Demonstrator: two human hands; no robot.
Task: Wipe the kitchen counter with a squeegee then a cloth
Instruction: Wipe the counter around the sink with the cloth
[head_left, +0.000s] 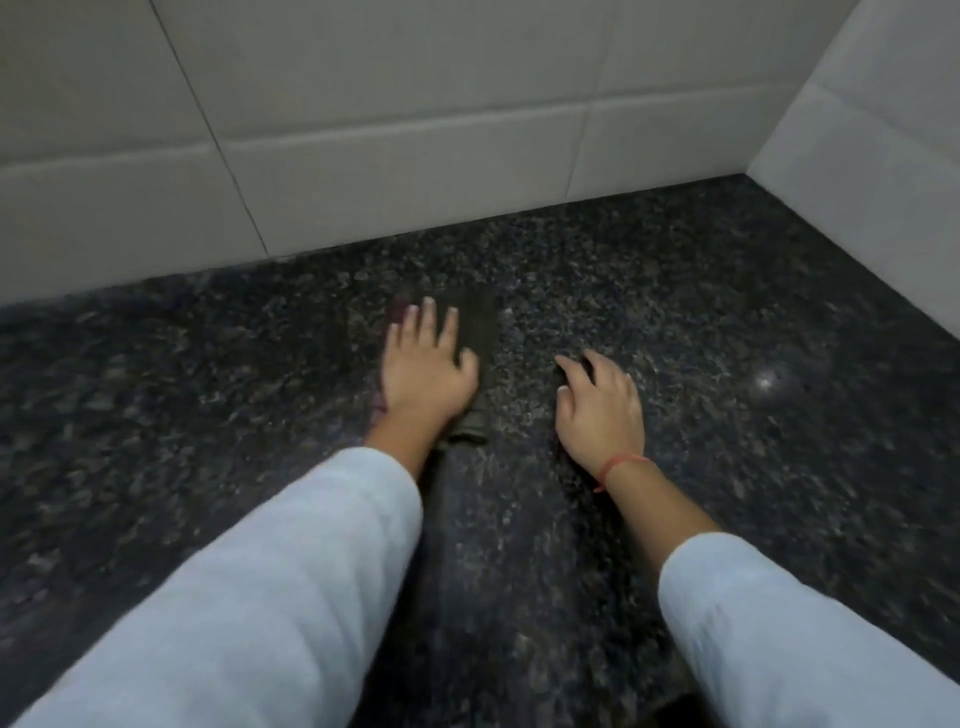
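Head view: one wide-angle picture, looking forward and down; blur was noted over much of it.
Counter (675, 322): dark speckled stone, glossy, with a small bright glint recorded toward the right side.
Back wall (363, 130): pale rectangular tiles were seen meeting the counter along its far edge.
Side wall (872, 171): pale tiles of the same kind were seen on the right, forming a corner with the back wall.
Cloth (475, 322): dark, flat, laid on the counter near the middle of the picture; a reddish edge was seen at its left side; it was mostly covered by the left hand, with a crumpled end showing beside the wrist.
Left hand (423, 371): laid palm-down on the cloth, fingers spread and extended, pressed flat rather than closed around it.
Right hand (600, 410): set on the bare counter just right of the cloth, fingers loosely curled with the tips touching the stone; nothing was seen gripped in it; it was apart from the cloth.
Wrist band (618, 464): a thin red thread was seen around the right wrist.
Sleeves (249, 597): light blue, pushed up from both wrists, entering from the lower edge.
Squeegee: not seen in this view.
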